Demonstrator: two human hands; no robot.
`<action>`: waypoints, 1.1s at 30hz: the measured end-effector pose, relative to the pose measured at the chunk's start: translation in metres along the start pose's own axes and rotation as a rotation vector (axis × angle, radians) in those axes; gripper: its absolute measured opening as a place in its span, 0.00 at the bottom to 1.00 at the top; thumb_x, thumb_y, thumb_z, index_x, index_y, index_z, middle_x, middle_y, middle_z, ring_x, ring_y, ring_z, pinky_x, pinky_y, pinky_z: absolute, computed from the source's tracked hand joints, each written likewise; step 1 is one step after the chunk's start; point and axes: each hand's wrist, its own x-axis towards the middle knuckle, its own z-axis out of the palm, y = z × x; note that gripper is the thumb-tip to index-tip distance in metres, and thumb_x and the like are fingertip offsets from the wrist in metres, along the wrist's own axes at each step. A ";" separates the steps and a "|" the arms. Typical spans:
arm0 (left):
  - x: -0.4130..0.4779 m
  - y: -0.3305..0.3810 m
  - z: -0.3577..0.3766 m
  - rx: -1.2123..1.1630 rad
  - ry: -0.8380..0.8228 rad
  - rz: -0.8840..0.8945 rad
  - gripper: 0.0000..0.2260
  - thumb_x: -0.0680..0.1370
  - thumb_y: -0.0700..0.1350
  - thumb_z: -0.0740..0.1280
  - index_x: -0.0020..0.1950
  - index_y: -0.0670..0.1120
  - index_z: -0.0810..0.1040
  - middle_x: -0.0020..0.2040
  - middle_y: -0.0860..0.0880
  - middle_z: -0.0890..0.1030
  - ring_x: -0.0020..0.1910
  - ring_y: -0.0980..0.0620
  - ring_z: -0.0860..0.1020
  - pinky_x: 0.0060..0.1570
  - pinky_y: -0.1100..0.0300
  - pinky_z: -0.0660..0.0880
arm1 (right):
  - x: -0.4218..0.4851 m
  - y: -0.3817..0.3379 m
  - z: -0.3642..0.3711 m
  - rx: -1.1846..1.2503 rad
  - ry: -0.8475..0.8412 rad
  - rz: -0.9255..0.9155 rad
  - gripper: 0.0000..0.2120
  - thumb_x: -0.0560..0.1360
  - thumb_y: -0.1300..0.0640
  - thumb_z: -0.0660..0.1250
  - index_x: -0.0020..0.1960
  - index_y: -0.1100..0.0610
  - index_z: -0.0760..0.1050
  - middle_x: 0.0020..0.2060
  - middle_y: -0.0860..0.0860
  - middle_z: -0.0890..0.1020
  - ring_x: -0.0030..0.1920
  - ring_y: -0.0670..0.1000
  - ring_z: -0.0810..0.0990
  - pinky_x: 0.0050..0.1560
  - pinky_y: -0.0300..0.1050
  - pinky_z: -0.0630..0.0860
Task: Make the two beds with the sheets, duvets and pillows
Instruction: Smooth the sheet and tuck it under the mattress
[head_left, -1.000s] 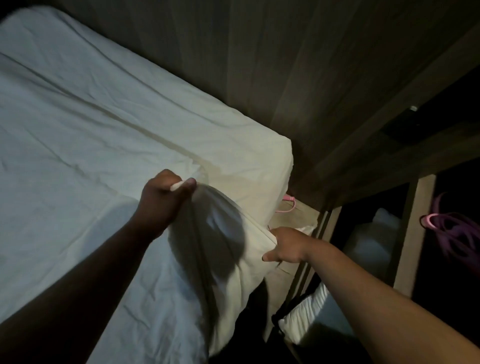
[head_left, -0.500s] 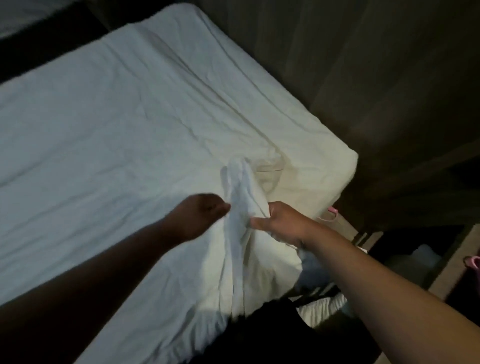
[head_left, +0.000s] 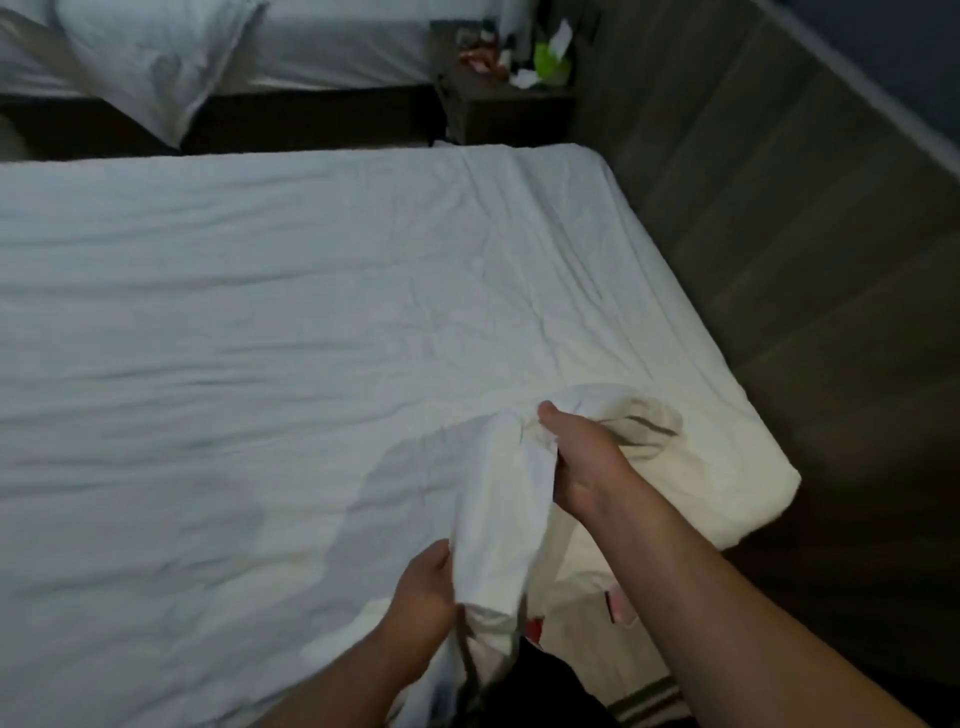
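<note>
Over near bed (head_left: 748, 488), left hand (head_left: 422, 597) and right hand (head_left: 583, 462) grip one bunched sheet (head_left: 501, 499)

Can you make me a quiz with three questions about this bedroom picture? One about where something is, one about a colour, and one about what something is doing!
1. Where is the pillow?
A) on the far bed
B) on the floor
C) on the nightstand

2. What colour is the sheet?
A) red
B) white
C) green

3. How is the sheet's near corner?
A) tucked flat
B) under a duvet
C) bunched up and lifted

Answers:
1 A: the pillow lies on the far bed, hanging over its edge.
2 B: the sheet is white all over.
3 C: the near corner is gathered into a bunch and raised, not lying flat.
</note>
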 end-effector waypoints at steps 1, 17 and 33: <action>0.000 0.001 -0.008 -0.053 0.046 -0.016 0.09 0.68 0.42 0.68 0.47 0.45 0.78 0.37 0.55 0.83 0.50 0.43 0.82 0.39 0.64 0.77 | -0.003 -0.003 0.001 0.023 -0.028 -0.048 0.11 0.81 0.60 0.63 0.58 0.67 0.76 0.50 0.62 0.83 0.42 0.57 0.85 0.35 0.45 0.81; -0.065 0.049 -0.040 0.012 0.063 -0.144 0.10 0.82 0.34 0.61 0.44 0.46 0.74 0.42 0.51 0.76 0.36 0.73 0.76 0.55 0.63 0.75 | -0.021 -0.033 0.055 -1.716 -0.973 -0.626 0.58 0.63 0.34 0.76 0.80 0.41 0.42 0.79 0.40 0.49 0.79 0.43 0.47 0.78 0.48 0.53; -0.101 -0.003 -0.026 0.069 0.832 0.041 0.26 0.62 0.68 0.66 0.54 0.55 0.78 0.48 0.58 0.81 0.47 0.61 0.79 0.45 0.67 0.72 | -0.048 -0.041 0.089 -0.935 -0.737 -0.514 0.09 0.75 0.50 0.72 0.51 0.55 0.80 0.43 0.53 0.86 0.42 0.52 0.85 0.39 0.47 0.82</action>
